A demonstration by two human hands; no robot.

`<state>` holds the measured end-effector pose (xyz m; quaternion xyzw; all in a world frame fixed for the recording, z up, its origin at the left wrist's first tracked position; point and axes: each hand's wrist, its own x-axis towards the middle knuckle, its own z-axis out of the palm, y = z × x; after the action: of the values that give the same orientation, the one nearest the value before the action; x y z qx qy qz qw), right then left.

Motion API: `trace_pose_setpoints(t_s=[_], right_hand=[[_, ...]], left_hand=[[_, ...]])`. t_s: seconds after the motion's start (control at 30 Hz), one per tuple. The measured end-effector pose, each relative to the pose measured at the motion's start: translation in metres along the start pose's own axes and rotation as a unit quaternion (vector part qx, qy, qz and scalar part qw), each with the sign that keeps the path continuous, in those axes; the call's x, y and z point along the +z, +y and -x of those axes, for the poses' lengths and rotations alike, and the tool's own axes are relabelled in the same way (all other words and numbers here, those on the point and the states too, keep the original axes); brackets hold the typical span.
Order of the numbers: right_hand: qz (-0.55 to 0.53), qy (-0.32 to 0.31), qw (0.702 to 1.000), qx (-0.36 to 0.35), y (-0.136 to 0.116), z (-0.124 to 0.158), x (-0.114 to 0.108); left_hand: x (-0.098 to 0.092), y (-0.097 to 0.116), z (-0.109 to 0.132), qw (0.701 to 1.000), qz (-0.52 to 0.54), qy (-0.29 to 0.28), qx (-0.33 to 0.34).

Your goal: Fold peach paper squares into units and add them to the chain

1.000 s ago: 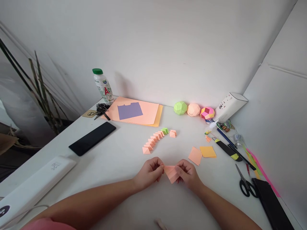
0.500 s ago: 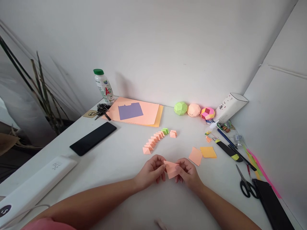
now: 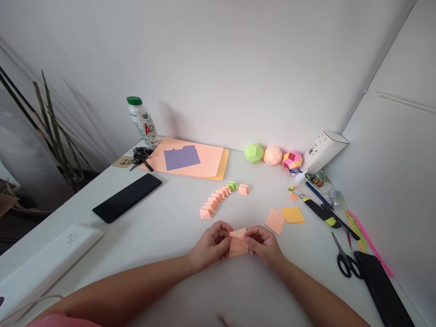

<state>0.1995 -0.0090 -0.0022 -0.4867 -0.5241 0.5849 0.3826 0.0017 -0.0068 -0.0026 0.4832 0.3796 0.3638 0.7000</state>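
A peach paper square (image 3: 239,243) is held up between both hands just above the white table. My left hand (image 3: 215,240) pinches its left edge between thumb and fingers. On the opposite edge, my right hand (image 3: 264,244) grips the paper the same way. Beyond the hands runs a curved row of folded peach paper pieces (image 3: 213,200), with green folded pieces (image 3: 232,185) at its far end. One more folded peach piece (image 3: 243,190) stands just right of that row. A stack of peach squares (image 3: 275,221) and a stack of orange squares (image 3: 293,215) lie beyond my right hand.
Scissors (image 3: 345,259), a black case (image 3: 384,286) and a cutter (image 3: 320,211) lie at the right. Paper balls (image 3: 272,156) sit along the wall. On the left are a phone (image 3: 127,198), a bottle (image 3: 143,122) and a long white device (image 3: 51,263).
The paper between my hands has turned from a tilted, pointed-down position to a more level one, its square face showing. The whole view has shifted slightly.
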Motion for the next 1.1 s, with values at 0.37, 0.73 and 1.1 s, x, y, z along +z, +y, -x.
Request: trace_pose_setpoints(t_s=[0.37,0.73,1.1], right_hand=[[0.037,-0.034,0.998,0.022,-0.0004,0.0004,0.0004],[0.069,-0.086,0.994,0.011,-0.0059,0.0016,0.0027],[0.053,-0.079,0.995,-0.043,0.0006,0.0005,0.0008]], left_hand=[[0.0036,-0.0036,0.0028,0.994,-0.059,0.054,0.08],[-0.0038,-0.0054,0.0009,0.956,-0.193,-0.037,0.218],[-0.0051,-0.0087,-0.0013,0.964,-0.188,-0.029,0.186]])
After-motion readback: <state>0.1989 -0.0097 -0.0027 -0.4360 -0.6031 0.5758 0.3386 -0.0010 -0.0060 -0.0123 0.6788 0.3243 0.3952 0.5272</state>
